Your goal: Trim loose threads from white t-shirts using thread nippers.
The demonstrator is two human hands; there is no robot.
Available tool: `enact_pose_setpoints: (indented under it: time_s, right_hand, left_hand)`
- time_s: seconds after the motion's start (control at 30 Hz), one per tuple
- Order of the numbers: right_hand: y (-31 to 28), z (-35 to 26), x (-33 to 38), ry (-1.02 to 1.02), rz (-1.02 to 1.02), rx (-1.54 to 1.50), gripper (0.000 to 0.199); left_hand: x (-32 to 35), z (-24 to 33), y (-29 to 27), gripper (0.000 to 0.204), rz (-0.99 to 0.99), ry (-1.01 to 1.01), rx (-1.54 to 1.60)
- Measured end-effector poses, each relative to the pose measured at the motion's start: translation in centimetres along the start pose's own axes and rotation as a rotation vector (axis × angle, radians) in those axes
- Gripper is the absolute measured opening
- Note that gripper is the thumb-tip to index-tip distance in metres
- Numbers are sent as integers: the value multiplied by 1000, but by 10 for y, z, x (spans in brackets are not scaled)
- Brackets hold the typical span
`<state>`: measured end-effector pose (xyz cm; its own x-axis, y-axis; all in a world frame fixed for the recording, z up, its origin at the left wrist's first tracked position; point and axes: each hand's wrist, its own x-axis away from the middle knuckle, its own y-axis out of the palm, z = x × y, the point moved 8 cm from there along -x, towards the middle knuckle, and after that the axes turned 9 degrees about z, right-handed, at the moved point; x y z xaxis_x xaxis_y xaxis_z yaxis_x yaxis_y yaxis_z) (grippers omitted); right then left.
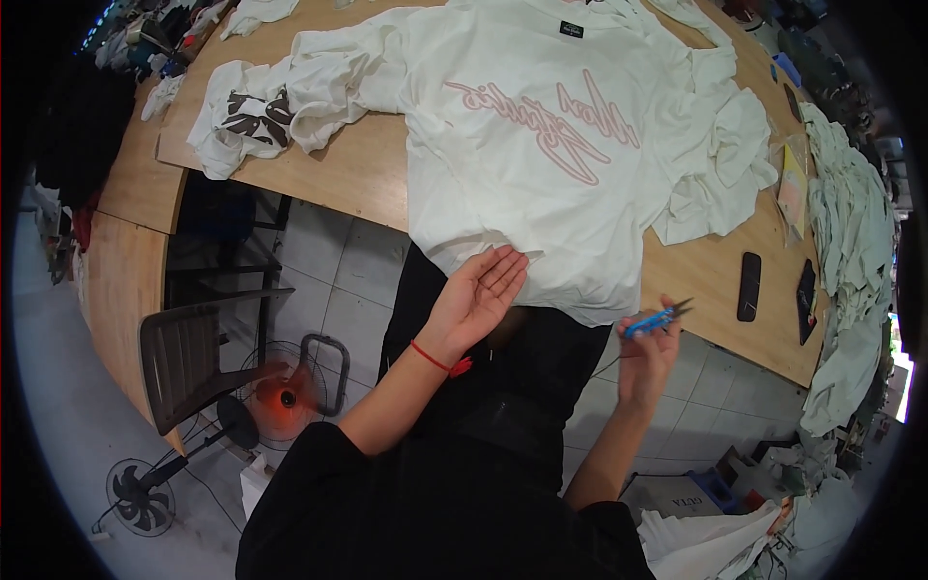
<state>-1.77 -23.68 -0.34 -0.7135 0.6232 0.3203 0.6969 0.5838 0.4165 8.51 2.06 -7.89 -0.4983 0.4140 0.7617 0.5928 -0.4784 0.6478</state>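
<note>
White shirt (522, 208): we see soft, matt cloth, loosely creased, with a flat, dull print.
Snips (655, 322): we make out smooth blue plastic handles and grey metal blades, somewhat blurred.
Table (698, 269): to us, pale wood, smooth, with a faint sheen.
Clear bag (792, 193): we find thin, wrinkled plastic, glossy where light catches it.
Red wristband (430, 358): matt cord, as it looks to us.
Black sleeve (324, 474): we see plain matt cloth.
Floor (314, 240): smooth pale tiles, we judge, lightly shiny.
</note>
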Motion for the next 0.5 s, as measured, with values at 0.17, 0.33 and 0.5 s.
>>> enact_pose_setpoints:
  time_s: [0.17, 0.33, 0.5]
  right_hand:
    - [73, 54, 14, 269, -286, -147, 41]
    - [110, 78, 6, -314, -281, 701, 42]
    - [148, 86, 2, -570, -246, 947, 35]
  left_hand:
    - [5, 3, 2, 31, -25, 15, -10]
    - [6, -7, -14, 39, -110, -2, -114]
    - [16, -6, -6, 32, -110, 75, -177]
